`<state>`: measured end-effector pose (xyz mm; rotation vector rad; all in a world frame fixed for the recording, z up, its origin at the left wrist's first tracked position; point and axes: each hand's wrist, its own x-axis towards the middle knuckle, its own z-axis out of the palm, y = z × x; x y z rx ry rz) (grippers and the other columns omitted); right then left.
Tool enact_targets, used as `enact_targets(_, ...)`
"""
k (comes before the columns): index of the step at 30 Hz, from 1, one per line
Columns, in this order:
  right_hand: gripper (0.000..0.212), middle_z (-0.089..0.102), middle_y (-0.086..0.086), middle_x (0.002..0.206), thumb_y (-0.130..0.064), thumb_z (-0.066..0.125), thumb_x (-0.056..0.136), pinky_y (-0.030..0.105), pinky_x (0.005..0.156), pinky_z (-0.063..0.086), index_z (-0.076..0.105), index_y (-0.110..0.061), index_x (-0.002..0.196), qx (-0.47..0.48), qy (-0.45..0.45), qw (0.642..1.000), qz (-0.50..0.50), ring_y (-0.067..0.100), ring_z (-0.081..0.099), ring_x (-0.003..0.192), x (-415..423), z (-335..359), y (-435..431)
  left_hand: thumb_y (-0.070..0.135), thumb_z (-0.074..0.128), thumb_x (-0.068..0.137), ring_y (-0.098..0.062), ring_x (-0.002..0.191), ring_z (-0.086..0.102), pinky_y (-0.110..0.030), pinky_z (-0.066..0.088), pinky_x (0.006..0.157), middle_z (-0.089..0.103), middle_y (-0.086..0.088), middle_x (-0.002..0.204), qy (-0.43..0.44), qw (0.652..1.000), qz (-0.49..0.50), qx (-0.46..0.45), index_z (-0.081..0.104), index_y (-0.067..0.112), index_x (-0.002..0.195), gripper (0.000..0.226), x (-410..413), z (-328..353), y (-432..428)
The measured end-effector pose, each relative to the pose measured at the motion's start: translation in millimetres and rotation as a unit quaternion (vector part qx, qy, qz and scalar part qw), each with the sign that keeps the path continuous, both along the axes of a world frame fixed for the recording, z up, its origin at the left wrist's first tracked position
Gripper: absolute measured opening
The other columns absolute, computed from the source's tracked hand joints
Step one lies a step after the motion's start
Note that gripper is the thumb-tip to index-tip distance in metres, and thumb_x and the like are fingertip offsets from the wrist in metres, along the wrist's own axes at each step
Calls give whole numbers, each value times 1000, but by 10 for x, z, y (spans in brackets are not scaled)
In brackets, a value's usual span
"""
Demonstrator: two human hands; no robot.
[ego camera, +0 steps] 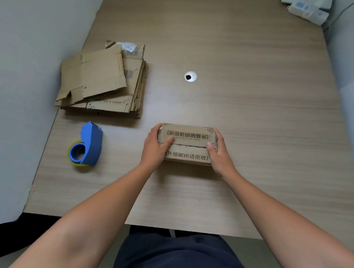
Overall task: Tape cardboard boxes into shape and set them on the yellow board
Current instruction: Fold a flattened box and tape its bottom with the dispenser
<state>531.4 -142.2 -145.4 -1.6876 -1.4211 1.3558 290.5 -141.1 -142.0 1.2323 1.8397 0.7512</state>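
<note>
A small brown cardboard box (188, 144) with printed Chinese characters sits on the wooden table (253, 116), its two top flaps folded together with a dark seam between them. My left hand (156, 148) grips its left end, thumb on the top flap. My right hand (219, 153) grips its right end, thumb near the seam. A blue tape dispenser (87, 145) with a yellow tape roll stands to the left of the box, apart from both hands. No yellow board is in view.
A stack of flattened cardboard boxes (105, 81) lies at the back left by the wall. A round metal cable grommet (190, 76) sits in the table's middle. White devices with cables (309, 9) rest at the far right corner. Grey partition walls flank the table.
</note>
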Motion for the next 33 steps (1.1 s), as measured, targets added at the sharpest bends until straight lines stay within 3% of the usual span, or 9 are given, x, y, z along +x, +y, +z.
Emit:
enact_targets(2, 59, 27, -5, 163, -30, 47, 107, 23, 119, 22, 20, -25, 160, 15, -15, 1000, 3, 3, 27, 144, -51, -36, 122, 48, 59, 97, -20, 138, 42, -37, 34, 116, 44, -1, 152, 120, 990, -38, 59, 48, 30, 146, 53, -6, 16, 110)
enact_targets(4, 60, 26, -3, 164, -28, 48, 107, 24, 120, 22, 20, -23, 160, 29, -26, 999, 7, 4, 27, 145, -96, -63, 236, 48, 46, 100, -32, 144, 38, -43, 30, 117, 43, -6, 157, 267, 946, -112, 143, 56, 26, 143, 49, 44, 32, 182)
enact_targets(7, 61, 29, 1, 163, -27, 49, 106, 21, 117, 21, 22, -21, 160, 45, -63, 997, 27, 7, 29, 145, -128, -68, 349, 53, 31, 102, -30, 153, 24, -45, 12, 124, 34, -1, 164, 351, 900, -222, 131, 46, 33, 151, 55, 110, -25, 137)
enact_targets(9, 59, 33, 8, 161, -29, 46, 106, 33, 122, 24, 25, -20, 159, 97, -144, 983, 62, 18, 29, 149, -134, -60, 404, 57, 24, 102, -25, 156, 15, -42, 2, 126, 23, 4, 168, 359, 897, -237, 101, 33, 38, 157, 58, 76, -67, 113)
enact_targets(12, 56, 32, 14, 162, -36, 37, 104, 53, 123, 23, 34, -17, 157, 209, -309, 918, 138, 34, 23, 153, -181, 9, 430, 58, 21, 103, -23, 157, 11, -39, -3, 126, 17, 7, 169, 364, 897, -236, 80, 24, 42, 158, 58, 40, -62, 142)
enact_targets(19, 69, 25, 12, 165, -52, 23, 100, 47, 124, 3, 34, -16, 157, 211, -421, 845, 252, 29, 18, 154, -483, 39, 237, 53, 17, 104, -20, 157, 7, -38, -2, 127, 15, 8, 169, 343, 904, -241, 83, 25, 34, 160, 60, -11, -79, 188)
enact_targets(27, 79, -11, 3, 169, -65, -5, 88, 42, 123, -17, -4, -30, 159, 135, -447, 848, 251, 21, -15, 155, -807, 128, 212, 52, 4, 99, -15, 156, -7, -33, -11, 125, 4, 9, 170, 300, 912, -272, 64, 17, 28, 162, 69, -114, -14, 261)
enact_targets(31, 83, -6, 2, 170, -69, -1, 85, 41, 123, -14, 0, -33, 160, 124, -442, 852, 251, 21, -10, 156, -819, 179, 249, 45, 28, 104, -20, 158, 4, -38, 3, 128, 19, 1, 169, 280, 929, -228, 84, 30, 18, 159, 62, -370, 150, 189)
enact_targets(33, 84, -3, 3, 170, -71, 4, 86, 42, 123, -11, 5, -34, 161, 123, -442, 851, 257, 22, -6, 157, -884, 233, 278, 43, 35, 106, -20, 158, 1, -39, 1, 128, 17, 0, 170, 303, 930, -191, 82, 28, 16, 160, 60, -589, 225, 47)
